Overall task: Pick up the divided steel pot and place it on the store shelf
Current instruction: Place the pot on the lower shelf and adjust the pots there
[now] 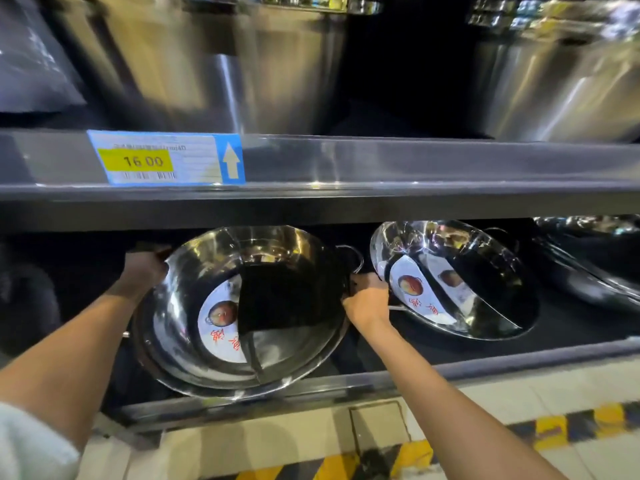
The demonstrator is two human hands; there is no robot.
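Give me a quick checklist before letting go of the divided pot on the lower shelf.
1. Left hand grip on the divided pot rim: ok, closed on its far-left edge.
2. Right hand grip: ok, closed at the right edge by the wire handle.
3. Pot seated flat: not ok, it tilts toward the camera, near rim over the lower shelf lip.
4. Gap to the neighbouring pot: cannot tell, the right hand sits between them.
5. Clearance under the upper shelf: cannot tell, far rim reaches its edge.
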